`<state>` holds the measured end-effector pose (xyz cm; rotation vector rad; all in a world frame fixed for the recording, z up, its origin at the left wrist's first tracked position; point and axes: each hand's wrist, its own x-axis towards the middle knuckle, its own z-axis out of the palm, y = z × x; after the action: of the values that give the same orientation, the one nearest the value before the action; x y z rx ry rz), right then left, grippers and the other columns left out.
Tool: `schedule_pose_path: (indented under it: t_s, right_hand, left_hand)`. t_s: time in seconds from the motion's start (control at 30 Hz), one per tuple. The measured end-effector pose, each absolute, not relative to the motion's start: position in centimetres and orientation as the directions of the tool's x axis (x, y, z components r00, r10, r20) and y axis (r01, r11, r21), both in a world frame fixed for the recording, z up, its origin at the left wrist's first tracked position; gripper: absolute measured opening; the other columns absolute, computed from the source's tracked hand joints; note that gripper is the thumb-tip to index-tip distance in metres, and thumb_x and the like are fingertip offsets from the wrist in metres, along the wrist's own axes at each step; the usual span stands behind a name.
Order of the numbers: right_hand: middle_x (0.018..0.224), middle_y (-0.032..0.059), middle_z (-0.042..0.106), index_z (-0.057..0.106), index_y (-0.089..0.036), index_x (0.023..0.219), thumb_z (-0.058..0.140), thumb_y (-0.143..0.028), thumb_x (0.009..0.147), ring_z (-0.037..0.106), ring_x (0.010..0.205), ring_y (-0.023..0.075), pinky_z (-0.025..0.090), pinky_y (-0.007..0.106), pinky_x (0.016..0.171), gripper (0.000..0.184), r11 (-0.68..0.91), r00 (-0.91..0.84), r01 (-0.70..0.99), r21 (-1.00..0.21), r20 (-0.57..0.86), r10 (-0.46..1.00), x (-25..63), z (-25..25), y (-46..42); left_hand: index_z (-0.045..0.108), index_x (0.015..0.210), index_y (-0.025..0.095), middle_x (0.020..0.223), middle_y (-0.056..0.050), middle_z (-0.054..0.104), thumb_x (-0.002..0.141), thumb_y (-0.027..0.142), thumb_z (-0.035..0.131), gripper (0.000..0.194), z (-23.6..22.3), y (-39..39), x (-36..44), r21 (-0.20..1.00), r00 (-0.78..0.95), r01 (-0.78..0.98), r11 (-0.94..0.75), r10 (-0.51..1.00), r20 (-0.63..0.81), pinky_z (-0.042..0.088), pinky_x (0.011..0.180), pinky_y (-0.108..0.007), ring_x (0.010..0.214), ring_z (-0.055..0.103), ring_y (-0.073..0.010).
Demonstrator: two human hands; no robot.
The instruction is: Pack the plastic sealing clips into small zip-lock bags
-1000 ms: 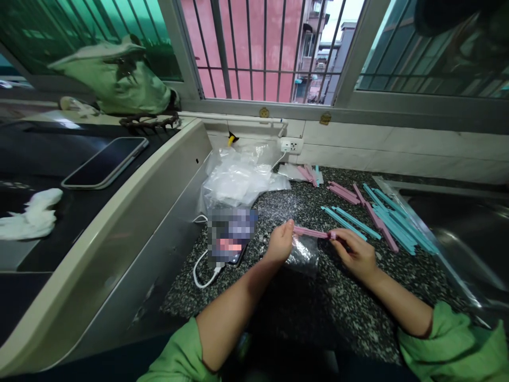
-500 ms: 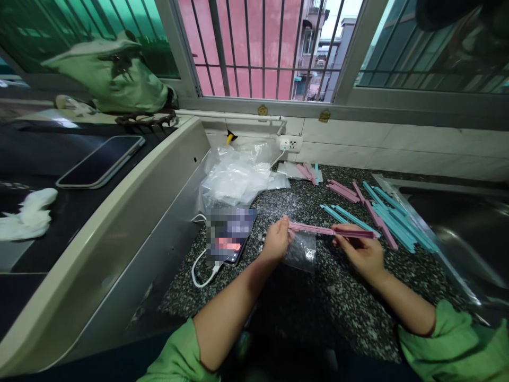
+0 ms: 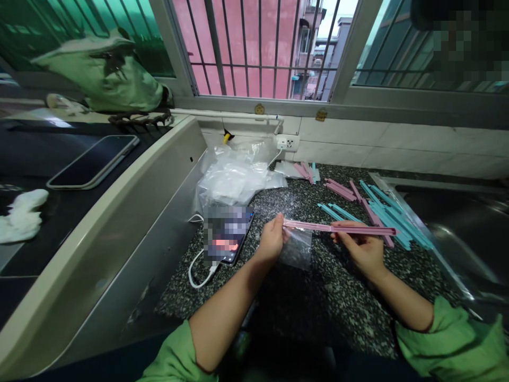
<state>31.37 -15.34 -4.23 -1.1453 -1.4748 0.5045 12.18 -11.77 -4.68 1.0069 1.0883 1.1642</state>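
Above the speckled counter (image 3: 330,297), my left hand (image 3: 271,240) pinches the left top edge of a small clear plastic bag (image 3: 296,249) together with the left end of a long pink sealing stick (image 3: 342,229). The stick lies level along the bag's top edge and reaches out past my right hand. My right hand (image 3: 360,248) is closed on the stick from below, near its middle. The bag hangs down between the hands.
A heap of blue sticks (image 3: 392,217) and pink sticks (image 3: 340,190) lies at the back right, beside a steel sink (image 3: 465,233). Clear bags (image 3: 234,175) pile up at the back left. A charging phone (image 3: 226,233) lies left of my hands; another phone (image 3: 93,162) rests on the stove top.
The pink stick has slid to the right along the bag's top, with more of it now showing past my right hand. Both hands have risen slightly.
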Motion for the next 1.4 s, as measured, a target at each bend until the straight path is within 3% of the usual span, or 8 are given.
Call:
schedule_pose_path:
  t_s: [0.33,0.57,0.77,1.03,1.27,1.4]
  right_hand:
    - [0.070,0.0029,0.064,0.059,-0.019,0.085,0.062,-0.034,0.075,0.062,0.056,0.0142,0.054,0.026,0.049,0.018,0.391,0.125,0.155,-0.907,0.411,0.903,31.8,-4.9,-15.2]
    - [0.081,0.0023,0.062,0.055,-0.020,0.082,0.064,-0.034,0.072,0.060,0.057,0.0118,0.052,0.026,0.048,0.020,0.373,0.083,0.036,-0.927,0.375,0.923,32.0,-5.3,-15.0]
    - [0.064,0.0006,0.062,0.060,-0.020,0.088,0.062,-0.038,0.074,0.060,0.056,0.0125,0.052,0.026,0.055,0.023,0.302,0.013,0.093,-0.949,0.304,0.953,32.2,-5.4,-14.9]
    - [0.059,-0.0003,0.063,0.058,-0.020,0.079,0.071,-0.040,0.063,0.061,0.052,0.0139,0.051,0.025,0.050,0.028,0.195,0.143,0.163,-0.967,0.219,0.965,31.5,-5.0,-14.8]
    - [0.062,-0.0013,0.061,0.058,-0.020,0.077,0.072,-0.039,0.062,0.061,0.053,0.0132,0.053,0.027,0.056,0.028,0.218,0.206,0.158,-0.963,0.248,0.947,31.5,-4.8,-14.7]
    - [0.064,-0.0011,0.062,0.058,-0.021,0.078,0.072,-0.038,0.061,0.062,0.055,0.0139,0.054,0.028,0.059,0.028,0.225,0.282,0.148,-0.963,0.259,0.924,31.8,-4.8,-14.5]
  left_hand:
    - [0.046,0.056,0.016,0.043,0.005,0.039,0.073,0.062,0.043,0.050,-4.5,-11.9,12.3,0.929,0.095,-0.309,0.204,0.978,-0.184,0.029,0.043,-0.023,0.039,0.034,-0.0069]
    - [0.045,0.055,0.016,0.043,0.004,0.040,0.072,0.061,0.046,0.048,-4.6,-11.8,12.4,0.906,0.107,-0.367,0.212,0.977,-0.185,0.027,0.042,-0.022,0.039,0.033,-0.0064]
    - [0.045,0.050,0.015,0.041,0.004,0.040,0.068,0.066,0.047,0.053,-4.7,-11.7,12.3,0.947,0.102,-0.282,0.155,0.986,-0.131,0.025,0.040,-0.022,0.038,0.033,-0.0064]
    - [0.046,0.053,0.016,0.043,0.005,0.042,0.064,0.065,0.051,0.051,-4.7,-11.6,12.0,0.949,0.187,-0.268,0.165,0.975,-0.116,0.025,0.042,-0.021,0.039,0.033,-0.0059]
    - [0.054,0.075,0.014,0.063,0.003,0.051,0.058,0.039,0.070,0.035,-4.8,-11.8,11.8,0.961,0.244,-0.247,0.122,0.968,-0.061,0.032,0.052,-0.020,0.055,0.044,-0.0071]
    - [0.056,0.082,0.013,0.053,0.006,0.046,0.062,0.033,0.068,0.030,-4.5,-12.0,11.8,0.964,0.318,-0.232,0.128,0.947,-0.049,0.030,0.049,-0.020,0.047,0.040,-0.0056]
